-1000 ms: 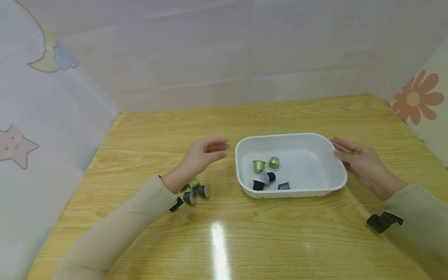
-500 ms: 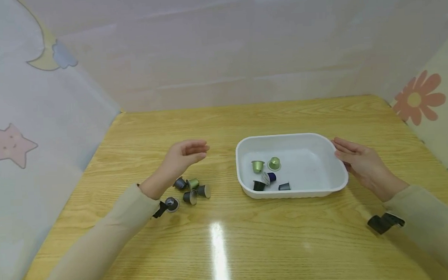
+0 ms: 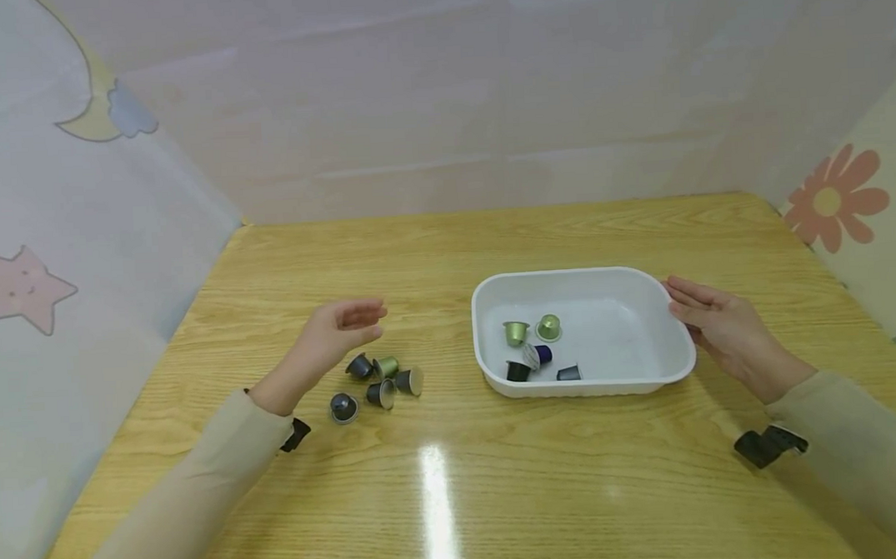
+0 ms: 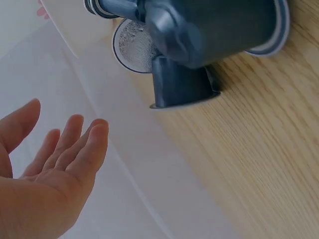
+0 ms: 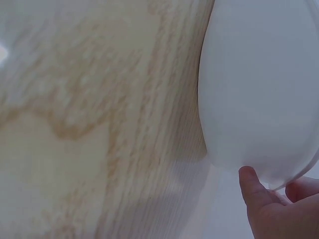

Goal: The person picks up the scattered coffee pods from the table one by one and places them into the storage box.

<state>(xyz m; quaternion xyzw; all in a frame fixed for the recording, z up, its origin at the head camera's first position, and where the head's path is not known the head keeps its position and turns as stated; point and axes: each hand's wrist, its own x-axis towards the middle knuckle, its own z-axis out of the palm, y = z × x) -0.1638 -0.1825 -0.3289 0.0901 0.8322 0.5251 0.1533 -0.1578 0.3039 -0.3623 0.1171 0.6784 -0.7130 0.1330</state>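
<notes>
My left hand hovers over the table just behind a cluster of coffee capsules, its fingers relaxed and nothing held. The cluster has a green capsule and several dark grey ones, among them an upturned capsule at the front. In the left wrist view, dark capsules lie beyond the fingertips. To the right sits a white plastic tray with two green capsules, a purple one, a black one and a grey one inside. My right hand holds the tray's right end at the rim.
The wooden table reaches back to a pale cloth wall. Patterned cloth panels stand at both sides. Black straps are on both wrists.
My left hand has moved left, away from the tray's left end and towards the loose capsules, uncovering more of them. The right hand and the tray stay in place.
</notes>
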